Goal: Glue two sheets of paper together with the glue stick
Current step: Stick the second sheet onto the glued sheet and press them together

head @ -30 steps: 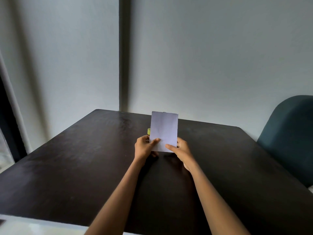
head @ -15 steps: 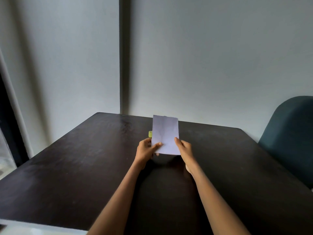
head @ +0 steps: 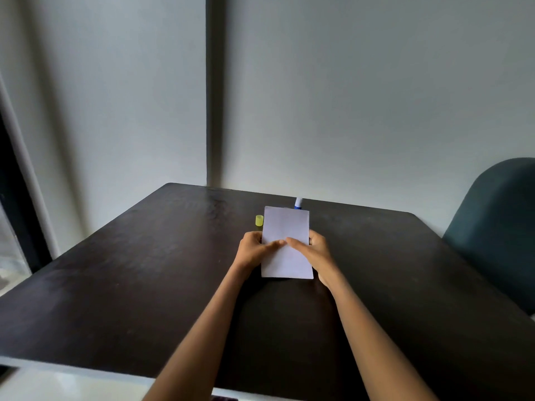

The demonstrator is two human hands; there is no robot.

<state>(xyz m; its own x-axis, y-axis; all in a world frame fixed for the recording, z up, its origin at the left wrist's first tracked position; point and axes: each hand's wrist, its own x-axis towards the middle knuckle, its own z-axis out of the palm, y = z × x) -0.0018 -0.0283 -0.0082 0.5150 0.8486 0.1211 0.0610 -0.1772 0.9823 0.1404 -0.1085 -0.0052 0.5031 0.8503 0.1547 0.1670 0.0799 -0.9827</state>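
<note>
White paper point(head: 286, 244), rectangular and smooth with faint creases, lies toward the far edge of the counter point(head: 130, 285), long sides running from the near edge to the far edge. Whether it is one sheet or two stacked cannot be told. Its near edge casts a thin shadow on the surface.

The left hand point(head: 254, 248) grips the left long edge, thumb extended flat across the top face, remaining fingers hidden beneath or behind the edge. The right hand point(head: 315, 250) grips the right long edge the same way, thumb laid flat on the top face. The two thumb tips almost meet at mid-sheet.

A small yellow cylindrical cap point(head: 259, 220) stands on the counter just beside the far-left corner of the paper, apart from it. The glue stick point(head: 298, 203), blue with a pale tip, shows just past the paper's far edge near its right corner; its lower part is hidden.

The counter surface is dark, matte, wood-grained, with rounded far corners. Wide bare surface extends to the left, right and near edges. A teal upholstered chair point(head: 498, 227) with a rounded back stands at the right edge.
</note>
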